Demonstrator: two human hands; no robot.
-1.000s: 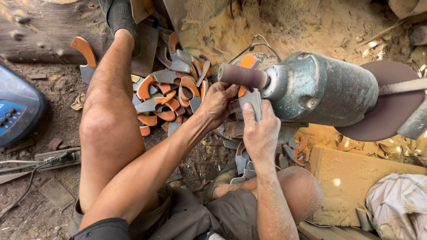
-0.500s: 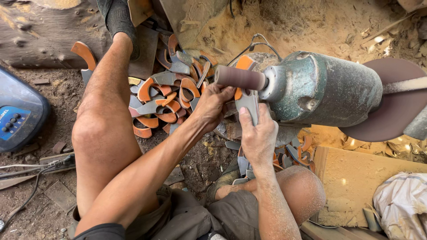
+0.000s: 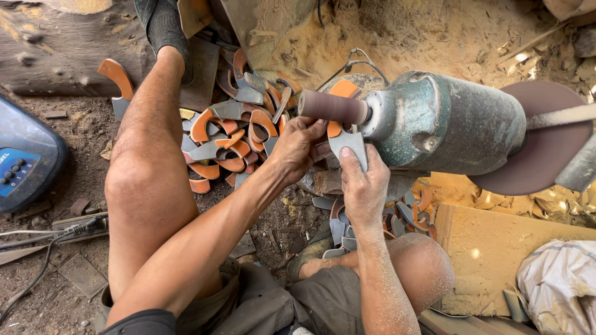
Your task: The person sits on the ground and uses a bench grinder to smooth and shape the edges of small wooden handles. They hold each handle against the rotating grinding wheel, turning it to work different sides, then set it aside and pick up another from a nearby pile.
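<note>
Two hands on one workpiece: a grey metal blade with an orange handle (image 3: 345, 138), held up under the sanding drum (image 3: 333, 107). Right hand (image 3: 363, 186) grips the flat grey end from below, fingers closed on it. Left hand (image 3: 297, 149) comes in from the left, fingers pinching the orange end. Drum's long axis runs left-right out of the green-grey motor housing (image 3: 447, 124); piece sits just beneath it, touching or nearly. Drum abrasive, brown, cylindrical. Pile of similar curved orange-and-grey pieces (image 3: 230, 139) on the dirt floor (image 3: 68, 186).

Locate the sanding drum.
The sanding drum sits upper centre in the head view, sticking left from the green motor, just above both hands' fingers.
</note>
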